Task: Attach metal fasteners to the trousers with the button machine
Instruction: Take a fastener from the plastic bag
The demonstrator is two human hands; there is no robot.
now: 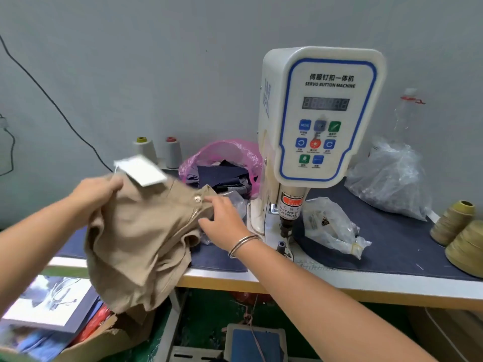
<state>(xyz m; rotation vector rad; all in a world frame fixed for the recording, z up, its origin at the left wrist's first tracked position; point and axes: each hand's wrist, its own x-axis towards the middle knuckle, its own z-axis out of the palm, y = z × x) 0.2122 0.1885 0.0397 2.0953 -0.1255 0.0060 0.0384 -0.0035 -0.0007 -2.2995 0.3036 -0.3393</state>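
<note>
Tan trousers (141,236) hang bunched over the table's front left edge, a white tag (142,169) sticking up from the waistband. My left hand (98,190) grips the waistband at the upper left. My right hand (224,220) touches the waistband at its right end with fingers spread, just right of a metal button (197,199) on the cloth. The white servo button machine (318,113) stands to the right, its punch head (286,226) a short way right of my right hand.
A pink bag of dark fabric scraps (224,168) sits behind the trousers. Clear plastic bags (332,226) (392,178) lie right of the machine. Thread cones (460,236) stand at the far right, two grey cones (159,151) at the back. A foot pedal (254,343) lies below.
</note>
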